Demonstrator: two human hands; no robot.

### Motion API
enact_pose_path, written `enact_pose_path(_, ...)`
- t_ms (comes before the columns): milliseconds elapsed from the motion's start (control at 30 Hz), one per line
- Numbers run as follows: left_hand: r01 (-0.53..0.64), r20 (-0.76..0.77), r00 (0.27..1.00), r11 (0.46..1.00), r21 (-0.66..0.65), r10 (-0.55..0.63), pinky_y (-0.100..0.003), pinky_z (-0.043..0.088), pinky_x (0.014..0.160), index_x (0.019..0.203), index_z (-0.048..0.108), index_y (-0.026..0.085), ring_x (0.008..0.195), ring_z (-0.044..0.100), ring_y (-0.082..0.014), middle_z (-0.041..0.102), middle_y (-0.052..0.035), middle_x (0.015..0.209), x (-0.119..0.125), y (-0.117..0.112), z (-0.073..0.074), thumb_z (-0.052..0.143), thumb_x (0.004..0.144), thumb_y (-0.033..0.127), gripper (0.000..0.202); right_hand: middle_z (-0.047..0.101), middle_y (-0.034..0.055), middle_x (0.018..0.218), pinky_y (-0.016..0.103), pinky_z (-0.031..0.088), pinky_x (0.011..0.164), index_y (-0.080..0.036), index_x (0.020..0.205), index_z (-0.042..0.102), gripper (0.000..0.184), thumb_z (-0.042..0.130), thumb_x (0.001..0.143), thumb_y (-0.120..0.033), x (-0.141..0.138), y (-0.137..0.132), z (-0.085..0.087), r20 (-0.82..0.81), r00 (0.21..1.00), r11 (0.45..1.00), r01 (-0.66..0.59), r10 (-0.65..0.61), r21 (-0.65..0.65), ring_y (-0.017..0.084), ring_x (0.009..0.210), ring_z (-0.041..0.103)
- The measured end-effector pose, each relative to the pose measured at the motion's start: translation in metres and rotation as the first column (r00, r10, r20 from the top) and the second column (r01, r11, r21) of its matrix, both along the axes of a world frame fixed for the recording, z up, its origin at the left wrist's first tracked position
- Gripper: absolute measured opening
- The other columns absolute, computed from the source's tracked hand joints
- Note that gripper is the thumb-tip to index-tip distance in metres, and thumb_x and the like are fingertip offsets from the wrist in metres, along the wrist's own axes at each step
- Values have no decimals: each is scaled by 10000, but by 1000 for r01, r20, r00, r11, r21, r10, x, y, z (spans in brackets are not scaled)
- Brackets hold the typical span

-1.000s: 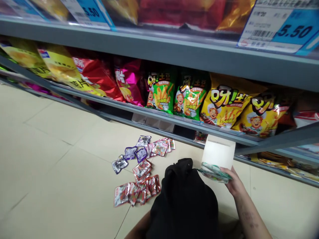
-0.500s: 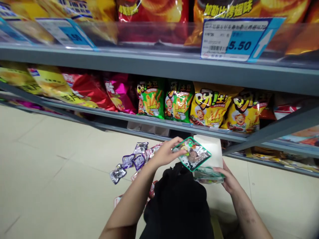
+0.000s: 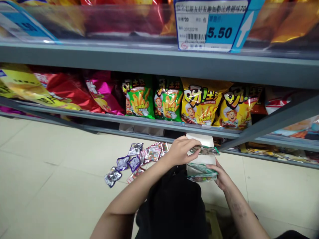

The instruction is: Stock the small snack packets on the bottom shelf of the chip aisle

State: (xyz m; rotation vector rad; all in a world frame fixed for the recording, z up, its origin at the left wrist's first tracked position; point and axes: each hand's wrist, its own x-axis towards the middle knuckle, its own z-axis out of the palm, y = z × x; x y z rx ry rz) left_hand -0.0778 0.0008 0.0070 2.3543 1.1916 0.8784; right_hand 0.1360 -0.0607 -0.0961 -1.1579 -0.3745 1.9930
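Observation:
My left hand (image 3: 181,151) pinches a green-edged snack packet (image 3: 208,150), held nearly edge-on above a white box (image 3: 201,139). At the box's right side, my right hand (image 3: 221,176) grips it, with fingers reaching over the green-edged packets (image 3: 201,173) standing at its near end. How many packets the box holds I cannot tell. Left of my left hand, small purple packets (image 3: 122,163) and red-and-white packets (image 3: 152,153) lie loose on the floor; my left forearm hides some of them.
A grey shelf (image 3: 149,61) with a price tag (image 3: 211,26) runs across above my hands. Below it stand green chip bags (image 3: 139,103), yellow chip bags (image 3: 199,106) and a magenta bag (image 3: 104,93). A slanted shelf support (image 3: 269,121) is at the right. My dark-clothed leg (image 3: 174,205) is between my arms.
The packet in my left hand has turned from facing me to nearly edge-on, over the box. My right hand stays at the box. The view has shifted slightly to the right.

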Motion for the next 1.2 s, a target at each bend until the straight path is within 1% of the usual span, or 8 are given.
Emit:
enact_pose_path(133,-117,-31,993,943,-313,113,-253,478,772,1126,626,226,896,696,-187,739,-28,1024,-4,7,-3,581,902,396,285,767,46,948,434,528,917,-210,992,711,354,767,660,-321,1,-1,-12,-41,999,991,19,-24,-134,284,927,708)
enact_pose_path(267,103,-106,979,876,-471,-172,-252,453,824,1100,682,242,967,680,-194,739,-32,1061,-10,17,-6,529,945,297,224,768,42,949,443,542,882,-219,955,725,300,717,700,-377,1,-2,-23,-88,996,989,14,-27,-149,283,933,704)
enact_pose_path(400,341,67,920,708,-618,-385,-230,449,835,1093,696,190,955,666,-170,737,-53,1049,-12,23,-7,467,982,296,276,761,16,1007,366,540,858,-230,978,718,339,744,661,-346,-1,-4,-21,-51,996,990,68,-75,-122,239,920,697)
enact_pose_path(467,390,165,909,642,-660,-383,-232,454,848,1113,680,156,963,655,-169,727,-70,1061,-12,22,-8,424,1003,354,341,758,12,1014,358,527,891,-229,966,713,344,757,652,-362,-3,-3,-14,-51,992,989,111,-116,-98,238,946,690)
enact_pose_path(667,405,215,907,617,-675,-361,-246,460,862,1174,665,159,965,657,-177,723,-71,1081,-6,9,-17,433,994,458,419,759,66,979,480,500,965,-203,1064,693,494,628,783,-604,-9,1,7,-161,981,974,77,-113,-212,323,1076,662)
enact_pose_path(800,495,350,867,531,-688,-355,-276,447,986,1221,664,164,1130,635,-200,687,-101,1230,-7,-1,-15,413,995,493,472,750,70,1054,469,503,969,-198,1110,683,446,674,796,-515,-8,0,5,-165,986,985,8,-37,-174,316,1097,660)
enact_pose_path(1067,398,323,917,596,-698,-234,-322,444,1023,1426,457,224,1218,578,-188,616,-86,1347,-20,-17,-10,380,1019,408,453,756,40,1041,387,532,895,-210,992,717,305,726,730,-365,-8,-2,-10,-63,998,992,-24,16,-128,266,998,695)
enact_pose_path(1200,216,188,974,784,-582,-129,-317,464,954,1270,583,198,1141,610,-209,667,-98,1234,-21,-18,-19,488,981,390,359,769,42,932,414,526,905,-194,920,734,289,714,727,-407,-14,-3,-16,-65,997,990,24,-33,-138,270,924,708)
